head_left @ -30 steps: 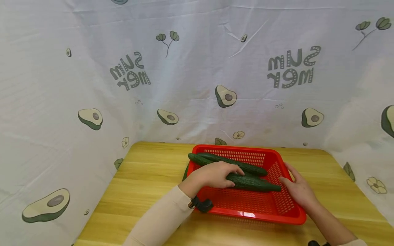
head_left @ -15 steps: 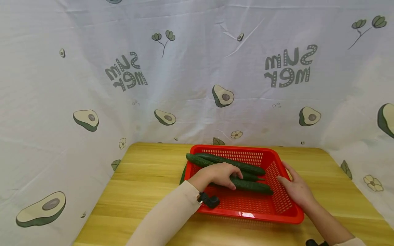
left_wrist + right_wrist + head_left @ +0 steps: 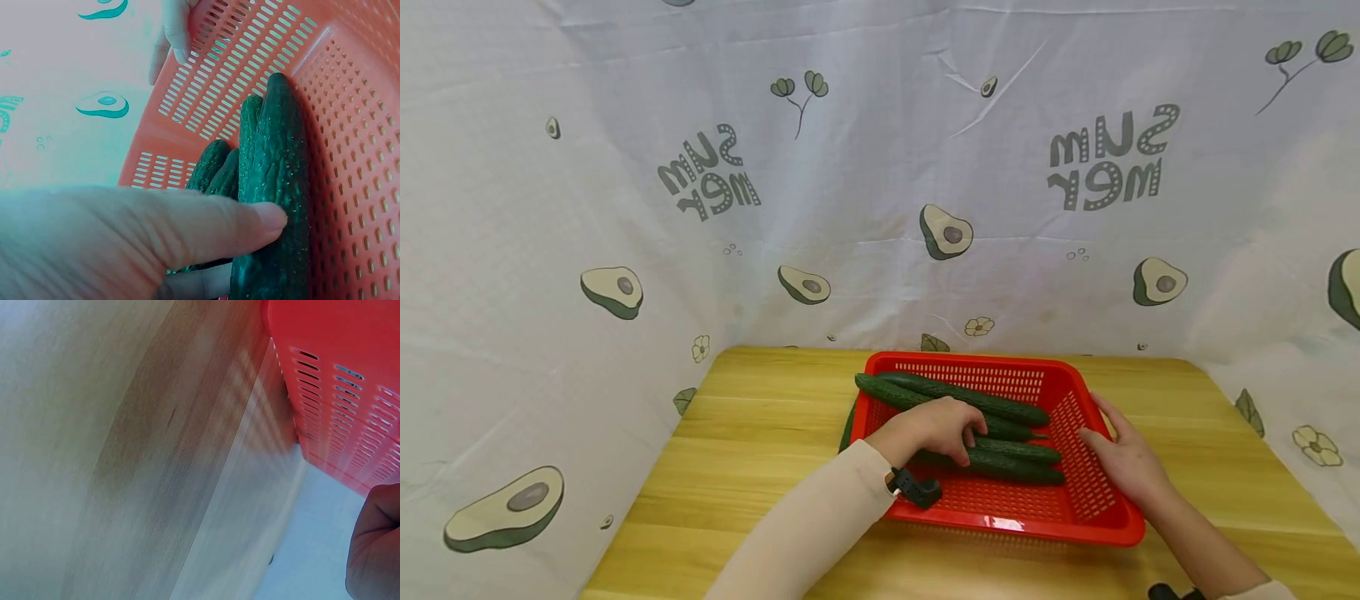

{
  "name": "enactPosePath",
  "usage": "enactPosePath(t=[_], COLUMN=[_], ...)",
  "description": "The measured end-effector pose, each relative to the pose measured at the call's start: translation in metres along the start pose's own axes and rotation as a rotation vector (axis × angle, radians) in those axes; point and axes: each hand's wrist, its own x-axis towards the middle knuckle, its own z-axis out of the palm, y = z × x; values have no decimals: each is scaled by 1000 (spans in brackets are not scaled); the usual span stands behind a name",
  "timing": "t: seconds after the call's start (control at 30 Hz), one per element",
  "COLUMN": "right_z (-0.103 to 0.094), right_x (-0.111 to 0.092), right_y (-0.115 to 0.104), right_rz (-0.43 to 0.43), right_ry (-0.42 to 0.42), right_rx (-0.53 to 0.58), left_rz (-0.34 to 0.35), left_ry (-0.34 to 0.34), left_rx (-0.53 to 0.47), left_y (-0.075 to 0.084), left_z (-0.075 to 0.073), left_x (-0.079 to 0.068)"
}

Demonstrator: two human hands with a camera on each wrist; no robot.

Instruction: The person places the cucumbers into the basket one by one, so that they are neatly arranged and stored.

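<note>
Several long dark-green cucumbers (image 3: pixel 970 400) lie lengthwise in a red plastic basket (image 3: pixel 1000 522). My left hand (image 3: pixel 936 423) reaches over the basket's left side with curled fingers. It holds the front cucumber (image 3: pixel 281 150), its thumb across the top and a finger showing on the other side; its other fingertips are hidden. A second cucumber (image 3: pixel 1026 451) lies right behind that one. My right hand (image 3: pixel 1129 467) grips the basket's right rim, thumb at the inner edge and fingers outside; only part of this hand (image 3: pixel 378 550) shows in the right wrist view.
Just outside the basket's left wall, a green thing (image 3: pixel 847 427) shows partly, likely another cucumber. The basket stands on a wood-grain table (image 3: pixel 760 425). A white curtain (image 3: pixel 850 183) printed with avocados hangs behind and at both sides.
The cucumber in my left hand has come down toward the basket's front and now lies in front of another one. My left hand moved slightly right. My right hand stays on the rim.
</note>
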Motion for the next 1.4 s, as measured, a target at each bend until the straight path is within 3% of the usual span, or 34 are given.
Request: enactPosePath(t=[0.27, 0.57, 1.0, 1.2, 1.4], right_z=[0, 0, 0, 1, -1], right_x=[0, 0, 0, -2, 0], right_y=[-1, 0, -1, -2, 0], right_rz=[6, 9, 9, 8, 13], right_ry=[-2, 2, 3, -1, -5], right_rx=[-4, -13, -18, -1, 3], left_rz=[-65, -36, -117, -76, -28], left_ry=[37, 20, 49, 114, 243], left_rx=[24, 88, 0, -93, -143], left_y=[4, 7, 8, 6, 8], left_z=[1, 1, 1, -6, -24], left_x=[-2, 0, -4, -8, -23])
